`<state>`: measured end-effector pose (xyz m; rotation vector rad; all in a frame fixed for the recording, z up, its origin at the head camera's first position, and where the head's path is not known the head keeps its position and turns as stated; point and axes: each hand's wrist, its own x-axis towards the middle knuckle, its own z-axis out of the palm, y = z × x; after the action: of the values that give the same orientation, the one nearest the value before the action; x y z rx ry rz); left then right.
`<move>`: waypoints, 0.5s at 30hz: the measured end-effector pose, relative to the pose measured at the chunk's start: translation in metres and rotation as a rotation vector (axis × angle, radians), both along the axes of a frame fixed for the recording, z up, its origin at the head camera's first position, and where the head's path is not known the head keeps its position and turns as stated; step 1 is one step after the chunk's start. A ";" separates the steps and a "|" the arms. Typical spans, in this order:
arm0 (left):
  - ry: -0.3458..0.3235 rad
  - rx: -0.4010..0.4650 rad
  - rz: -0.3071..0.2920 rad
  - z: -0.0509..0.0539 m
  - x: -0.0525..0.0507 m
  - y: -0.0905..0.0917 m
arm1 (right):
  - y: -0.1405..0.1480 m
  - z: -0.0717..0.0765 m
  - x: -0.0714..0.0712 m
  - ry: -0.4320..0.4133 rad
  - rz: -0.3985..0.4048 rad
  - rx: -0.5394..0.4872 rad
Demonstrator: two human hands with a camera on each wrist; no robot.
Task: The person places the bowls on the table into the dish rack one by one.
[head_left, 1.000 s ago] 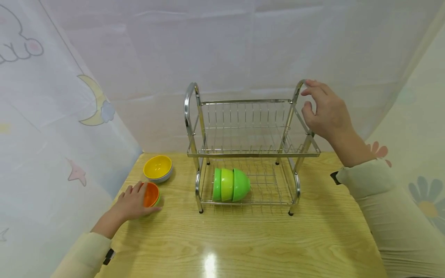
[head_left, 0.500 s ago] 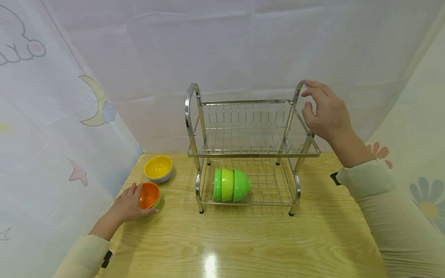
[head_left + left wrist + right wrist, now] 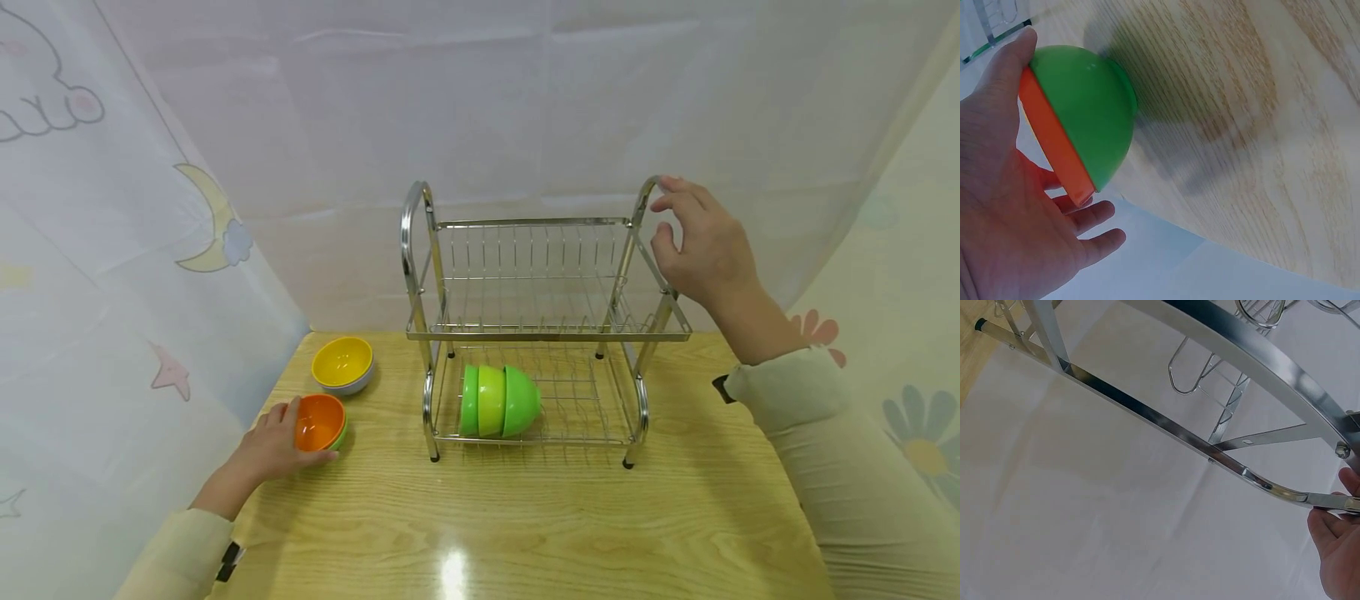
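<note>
Around an orange bowl [image 3: 318, 421] nested in a green bowl [image 3: 1088, 106], my left hand [image 3: 270, 446] lies with spread fingers. Its thumb is at the rim on the near side; the fingers reach past the far side of the rim. A chrome two-tier dish rack [image 3: 547, 337] stands in the middle of the table. My right hand [image 3: 708, 250] holds the rack's curved top tube at the right, fingers and thumb on either side of the metal [image 3: 1260, 481] in the right wrist view. Several green and yellow-green bowls [image 3: 491, 400] lie sideways, nested, on the lower tier.
Behind the orange bowl, a yellow bowl [image 3: 342, 362] sits inside a grey-blue bowl [image 3: 352, 387]. The wooden table [image 3: 540, 525] ends at a pale wall cloth [image 3: 487, 100] behind and at a printed cloth on the left.
My left hand has shifted slightly left, uncovering more of the orange bowl. The right hand has stayed on the rack, and the bowls on the lower tier have not moved.
</note>
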<state>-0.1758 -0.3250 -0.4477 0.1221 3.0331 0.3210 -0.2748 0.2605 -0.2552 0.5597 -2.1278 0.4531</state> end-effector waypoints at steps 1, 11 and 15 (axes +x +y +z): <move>-0.001 0.001 0.001 0.000 -0.001 0.000 | 0.000 0.000 0.000 -0.001 0.000 -0.002; -0.048 0.108 0.024 -0.006 -0.006 -0.005 | 0.001 -0.001 0.001 -0.020 -0.022 -0.004; -0.034 0.127 0.023 -0.007 -0.005 -0.007 | -0.001 -0.001 0.001 -0.023 -0.015 -0.004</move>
<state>-0.1811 -0.3318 -0.4550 0.0897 2.9815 0.5125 -0.2735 0.2594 -0.2560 0.5380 -2.1512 0.4570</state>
